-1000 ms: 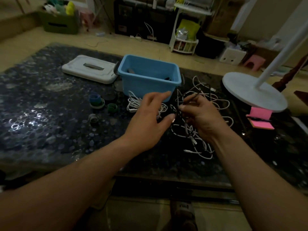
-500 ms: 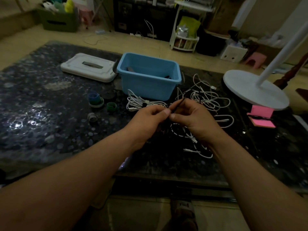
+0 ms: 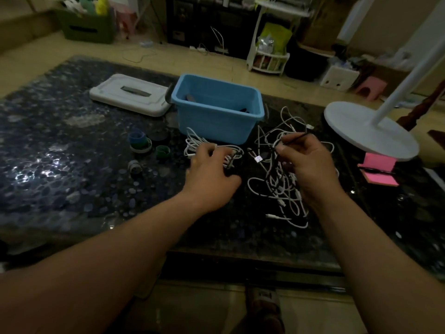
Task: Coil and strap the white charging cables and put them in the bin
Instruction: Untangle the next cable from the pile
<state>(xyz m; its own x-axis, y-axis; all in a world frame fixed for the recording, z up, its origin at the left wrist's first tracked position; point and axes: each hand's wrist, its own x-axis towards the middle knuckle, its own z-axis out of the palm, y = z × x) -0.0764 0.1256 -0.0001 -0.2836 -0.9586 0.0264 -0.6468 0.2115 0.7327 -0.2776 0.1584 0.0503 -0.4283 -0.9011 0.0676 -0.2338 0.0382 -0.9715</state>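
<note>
Looking down from the head cam, the only view on offer, so this is all from there. The right hand [image 3: 309,165] is up over the table [image 3: 72,169], thumb and forefinger pinched closed on a thin black strap [image 3: 297,136] that pokes out toward the lamp base [image 3: 368,133]. Under and around that hand sits the pile of loose white cables [image 3: 281,191], properly tangled, with a darker lead threaded through it.

The left hand [image 3: 212,172] is lying over a coiled white cable [image 3: 204,147] that sits just in front of the blue bin [image 3: 216,112], touching the table and not in the bin yet. That hand is blurry and its fingertips are hidden in the loops, so I honestly can't tell if it has a grip on the coil or is just resting on it. There's something dark in the bin, too dim to name. A white lid [image 3: 130,95] lies left of the bin, and a few strap rolls [image 3: 140,143] sit near the coil.

What could go wrong, my guess:
- The coil has no strap on it that I can see. Lift it by a few loops only and it probably springs open.
- It lies right beside the tangle, so a trailing end could snag and drag the whole mess along.
- The strap is held by a fingertip pinch. Threading it one-handed around floppy loops looks like an easy drop.
- Dim light, black strap, dark table: lose it and it's a hunt.
</note>
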